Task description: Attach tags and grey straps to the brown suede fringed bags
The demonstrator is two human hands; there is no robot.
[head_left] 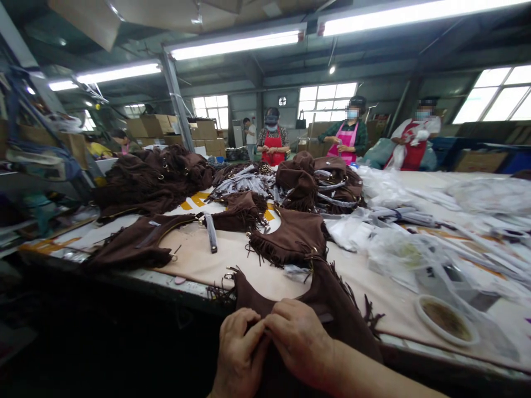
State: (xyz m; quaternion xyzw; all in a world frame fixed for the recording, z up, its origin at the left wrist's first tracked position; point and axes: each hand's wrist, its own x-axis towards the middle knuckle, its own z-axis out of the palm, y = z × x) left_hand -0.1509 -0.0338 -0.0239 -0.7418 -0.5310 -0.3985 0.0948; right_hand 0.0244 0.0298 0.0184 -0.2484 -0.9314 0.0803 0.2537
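A dark brown fringed bag (348, 320) hangs over the front edge of the table toward me, its curved opening and a metal ring on the table side. My left hand (240, 345) and my right hand (298, 337) meet over it, fingers closed and pinching its cloth. Whether something small sits between the fingertips is hidden. Just beyond lies a second fringed bag (290, 235), touching the first. Farther left rests another brown bag (136, 243), with a grey-wrapped strap (211, 232) beside it.
Brown bags are heaped at the back left (157, 177) and back middle (302, 177), with wrapped straps (244, 182) between. Clear plastic (398, 243) covers much of the right side. A bowl of brown stuff (448, 320) stands near the front edge. Several people work across the table.
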